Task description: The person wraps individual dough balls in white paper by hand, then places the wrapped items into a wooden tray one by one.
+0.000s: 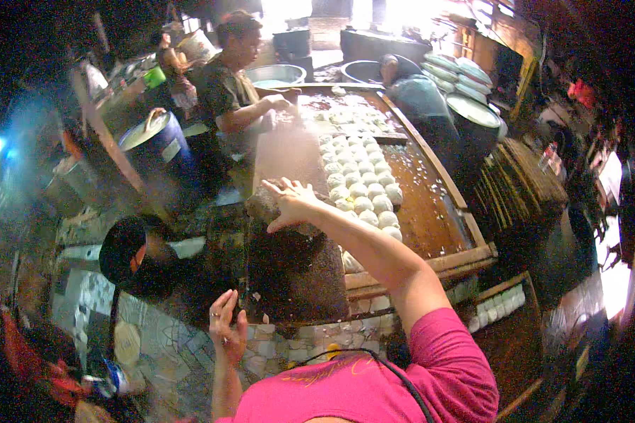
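Observation:
My right hand (293, 204) reaches forward with fingers spread, over or on a brownish, rough-looking lump (261, 204) at the edge of a long dark board. Whether it touches the lump, I cannot tell. Rows of round white balls (360, 176), soft-looking like dough or curd, sit just right of that hand on a wooden-framed table (430, 204). My left hand (227, 326) is raised low and left of the board (324, 289), its fingers extended and nothing visible in it. A ring shows on one finger.
A co-worker (240, 92) stands at the table's far left, hands over it; another person (416, 92) bends at its far right. A blue barrel (159, 144), a dark round container (130, 257), stacked slatted trays (518, 183) and a tray of white pieces (504, 310) stand around.

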`<state>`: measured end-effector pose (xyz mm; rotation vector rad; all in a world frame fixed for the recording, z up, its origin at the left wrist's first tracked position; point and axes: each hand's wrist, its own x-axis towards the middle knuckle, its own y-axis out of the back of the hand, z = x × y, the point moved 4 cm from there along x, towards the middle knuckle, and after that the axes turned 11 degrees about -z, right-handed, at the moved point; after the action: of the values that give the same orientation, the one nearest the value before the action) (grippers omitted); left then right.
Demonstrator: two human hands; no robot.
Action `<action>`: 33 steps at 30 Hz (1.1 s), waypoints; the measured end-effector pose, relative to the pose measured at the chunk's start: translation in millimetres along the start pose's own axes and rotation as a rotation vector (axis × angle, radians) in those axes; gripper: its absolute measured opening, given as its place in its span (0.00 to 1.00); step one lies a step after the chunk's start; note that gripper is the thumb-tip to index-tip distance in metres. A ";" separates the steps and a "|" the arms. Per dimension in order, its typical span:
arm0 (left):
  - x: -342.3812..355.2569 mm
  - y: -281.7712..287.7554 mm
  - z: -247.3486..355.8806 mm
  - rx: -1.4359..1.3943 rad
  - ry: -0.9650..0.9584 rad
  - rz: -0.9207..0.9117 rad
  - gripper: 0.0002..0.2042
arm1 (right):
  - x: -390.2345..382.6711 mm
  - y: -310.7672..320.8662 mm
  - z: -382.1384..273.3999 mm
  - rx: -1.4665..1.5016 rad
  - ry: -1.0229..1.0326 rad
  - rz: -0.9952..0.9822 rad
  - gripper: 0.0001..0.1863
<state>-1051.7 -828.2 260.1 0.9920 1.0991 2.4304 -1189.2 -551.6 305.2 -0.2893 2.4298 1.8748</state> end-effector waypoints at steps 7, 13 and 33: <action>-18.6 9.6 -18.8 -0.140 0.009 -0.007 0.16 | 11.6 -9.3 3.8 0.027 -0.035 0.003 0.62; -22.5 19.8 -26.1 -0.178 -0.023 -0.004 0.16 | 2.7 -8.2 10.2 0.000 0.048 0.154 0.58; 5.9 11.5 8.3 -0.178 -0.064 -0.070 0.15 | -230.7 -13.6 189.3 0.320 -0.969 0.275 0.55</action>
<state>-1050.0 -828.3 275.3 0.9503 0.8638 2.3751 -973.3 -346.7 280.3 0.8073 2.0244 1.1860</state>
